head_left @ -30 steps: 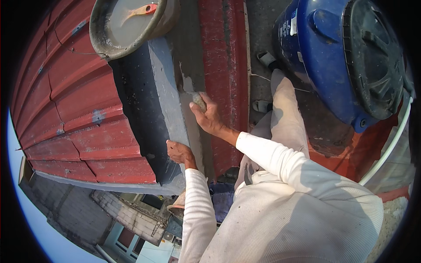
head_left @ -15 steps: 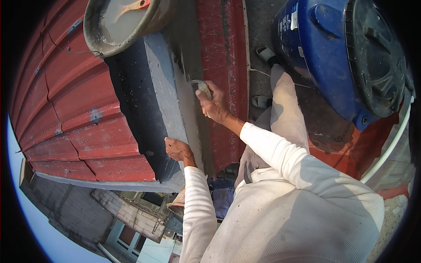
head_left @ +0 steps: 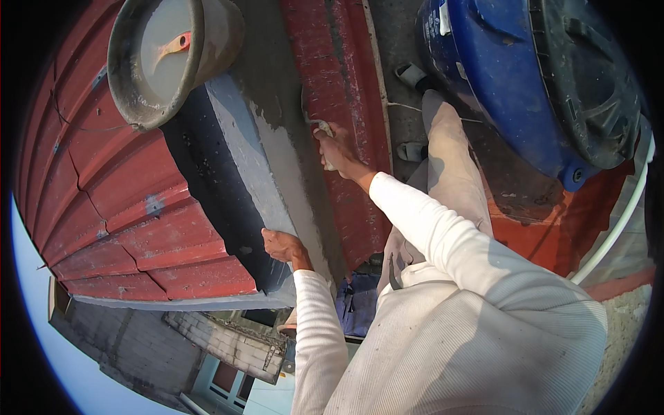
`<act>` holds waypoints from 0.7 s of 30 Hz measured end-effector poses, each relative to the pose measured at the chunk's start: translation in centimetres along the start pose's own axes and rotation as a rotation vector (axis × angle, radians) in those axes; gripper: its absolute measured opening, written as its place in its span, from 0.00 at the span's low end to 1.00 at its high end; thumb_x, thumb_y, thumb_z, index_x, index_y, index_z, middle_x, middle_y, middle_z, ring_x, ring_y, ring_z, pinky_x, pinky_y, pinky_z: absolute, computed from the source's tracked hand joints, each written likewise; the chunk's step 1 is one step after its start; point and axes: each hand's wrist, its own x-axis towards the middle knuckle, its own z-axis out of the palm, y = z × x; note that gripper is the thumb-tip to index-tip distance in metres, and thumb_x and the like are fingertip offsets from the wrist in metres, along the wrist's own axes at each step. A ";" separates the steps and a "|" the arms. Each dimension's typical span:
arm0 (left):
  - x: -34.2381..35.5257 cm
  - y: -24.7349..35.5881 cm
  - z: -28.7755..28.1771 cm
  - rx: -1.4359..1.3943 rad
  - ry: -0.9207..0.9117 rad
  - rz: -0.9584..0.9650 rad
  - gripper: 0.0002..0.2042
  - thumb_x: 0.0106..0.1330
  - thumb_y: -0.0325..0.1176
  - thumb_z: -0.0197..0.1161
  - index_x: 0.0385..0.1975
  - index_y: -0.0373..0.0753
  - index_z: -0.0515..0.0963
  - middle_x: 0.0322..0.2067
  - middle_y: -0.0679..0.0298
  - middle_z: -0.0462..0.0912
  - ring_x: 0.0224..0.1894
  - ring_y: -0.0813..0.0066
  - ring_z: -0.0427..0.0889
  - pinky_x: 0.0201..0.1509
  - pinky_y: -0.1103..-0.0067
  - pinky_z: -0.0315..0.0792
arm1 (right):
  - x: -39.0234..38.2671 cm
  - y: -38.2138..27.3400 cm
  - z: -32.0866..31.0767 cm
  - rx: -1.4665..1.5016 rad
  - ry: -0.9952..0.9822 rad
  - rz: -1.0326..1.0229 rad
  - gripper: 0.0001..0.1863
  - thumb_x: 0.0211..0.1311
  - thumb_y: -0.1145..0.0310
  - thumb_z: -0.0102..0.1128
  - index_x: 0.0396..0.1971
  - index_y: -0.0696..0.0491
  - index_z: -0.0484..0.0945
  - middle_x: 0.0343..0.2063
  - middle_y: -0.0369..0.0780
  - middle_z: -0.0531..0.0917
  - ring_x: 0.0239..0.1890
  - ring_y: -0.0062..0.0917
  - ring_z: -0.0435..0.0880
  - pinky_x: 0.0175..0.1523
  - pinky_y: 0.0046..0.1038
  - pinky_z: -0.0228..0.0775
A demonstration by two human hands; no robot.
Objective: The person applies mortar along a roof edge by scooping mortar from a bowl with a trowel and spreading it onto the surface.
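My right hand (head_left: 337, 149) is wrapped round the pale handle of a trowel (head_left: 323, 126). Its thin blade is seen nearly edge-on, at the border between the wet grey mortar (head_left: 277, 104) and the red metal sheet. My left hand (head_left: 283, 247) is closed, fingers curled, at the inner edge of the grey ledge (head_left: 266, 176); whatever lies inside its fingers is hidden. Darker mortar covers the ledge's right side, with a ragged edge against the lighter grey coat. A round bucket (head_left: 232, 41) stands at the ledge's far end, with a red-and-tan-handled brush (head_left: 178, 43) lying in its greyish contents.
Red ribbed roofing (head_left: 131, 207) slopes away at the left, beyond a dark gutter (head_left: 214, 173). Another red sheet (head_left: 353, 90) lies right of the ledge. A blue barrel (head_left: 494, 76) with a black lid stands at the right, near my sandalled feet and a white pipe (head_left: 619, 225).
My right hand with the trowel has shifted off the mortar's middle to its right border. The left hand stays at the ledge's edge. The whole view has tilted slightly.
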 end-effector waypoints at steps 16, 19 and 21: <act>0.2 -0.4 -0.2 -0.001 0.023 -0.022 0.27 0.79 0.47 0.43 0.41 0.29 0.85 0.46 0.40 0.88 0.48 0.36 0.86 0.54 0.51 0.73 | -2.0 -1.1 2.7 -0.064 -0.204 -0.358 0.13 0.75 0.60 0.60 0.47 0.54 0.75 0.22 0.34 0.75 0.14 0.18 0.72 0.19 0.28 0.68; -1.0 1.9 -1.2 -0.015 -0.023 -0.085 0.28 0.78 0.49 0.44 0.41 0.30 0.86 0.46 0.41 0.89 0.49 0.37 0.86 0.54 0.51 0.74 | -2.8 1.1 2.5 -0.027 -0.002 -0.116 0.14 0.76 0.58 0.61 0.48 0.53 0.73 0.21 0.34 0.74 0.13 0.18 0.72 0.17 0.27 0.67; -1.2 2.1 -1.1 -0.067 -0.017 -0.102 0.29 0.77 0.50 0.44 0.41 0.30 0.87 0.46 0.40 0.89 0.49 0.37 0.86 0.54 0.51 0.74 | -4.5 3.0 3.1 -0.072 -0.034 -0.157 0.14 0.76 0.58 0.61 0.47 0.53 0.72 0.21 0.34 0.74 0.13 0.18 0.73 0.16 0.27 0.67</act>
